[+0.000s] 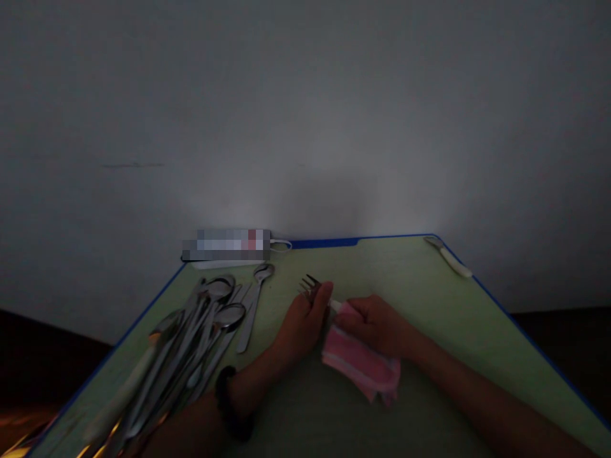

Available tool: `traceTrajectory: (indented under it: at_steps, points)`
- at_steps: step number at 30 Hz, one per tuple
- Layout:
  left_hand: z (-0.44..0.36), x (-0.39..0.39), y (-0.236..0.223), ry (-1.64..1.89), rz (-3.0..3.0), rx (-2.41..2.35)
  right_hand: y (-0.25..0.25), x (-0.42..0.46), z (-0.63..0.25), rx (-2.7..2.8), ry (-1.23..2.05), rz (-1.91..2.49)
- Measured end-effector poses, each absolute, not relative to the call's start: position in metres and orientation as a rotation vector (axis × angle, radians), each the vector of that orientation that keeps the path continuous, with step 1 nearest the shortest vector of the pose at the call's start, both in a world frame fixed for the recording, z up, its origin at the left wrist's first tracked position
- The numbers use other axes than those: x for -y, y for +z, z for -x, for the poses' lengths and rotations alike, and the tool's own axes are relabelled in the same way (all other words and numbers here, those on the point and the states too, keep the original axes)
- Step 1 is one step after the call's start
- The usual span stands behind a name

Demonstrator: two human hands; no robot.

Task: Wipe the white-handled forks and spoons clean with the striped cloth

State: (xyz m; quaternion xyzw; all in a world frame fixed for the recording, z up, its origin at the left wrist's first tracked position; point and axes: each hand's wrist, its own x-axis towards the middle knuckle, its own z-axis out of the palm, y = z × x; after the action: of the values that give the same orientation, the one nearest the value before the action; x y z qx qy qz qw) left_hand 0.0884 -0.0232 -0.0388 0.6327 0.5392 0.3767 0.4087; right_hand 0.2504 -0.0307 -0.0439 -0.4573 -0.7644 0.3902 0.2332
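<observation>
The left hand [301,318] pinches a fork [312,286], tines beyond its fingers; the right hand [375,321] clutches a pink cloth [360,362], round the handle, I think, in this gloom. Spoons [230,314] lie left of both.

Pixelated object [229,245], perhaps a phone, near grey wall [305,114]

— What do we see gleaming on the left?
— Glossy metal spoons [230,314]; our fork [312,292] has metal tines too.
— And our pink cloth [360,361]?
— Matt, soft-looking fabric. Far right, we see a smooth, plastic-looking pale handle [453,261].
</observation>
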Motion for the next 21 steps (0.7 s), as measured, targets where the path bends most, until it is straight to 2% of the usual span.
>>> traceTrajectory:
  at_steps: [6, 8, 14, 21]
  points:
    - [-0.088, 0.023, -0.044, 1.022, -1.384, -1.292, -0.043, 0.029, -0.249, 2.193, 0.816, 1.311]
    - [-0.088, 0.022, -0.048, 1.046, -1.317, -1.268, -0.043, 0.024, -0.254, 2.229, 0.887, 1.283]
    - [-0.090, 0.017, -0.053, 1.086, -1.223, -1.226, -0.044, 0.015, -0.267, 2.031, 1.375, 1.162]
    - [-0.093, 0.019, -0.045, 1.166, -1.196, -1.155, -0.044, 0.015, -0.267, 1.912, 1.423, 1.126]
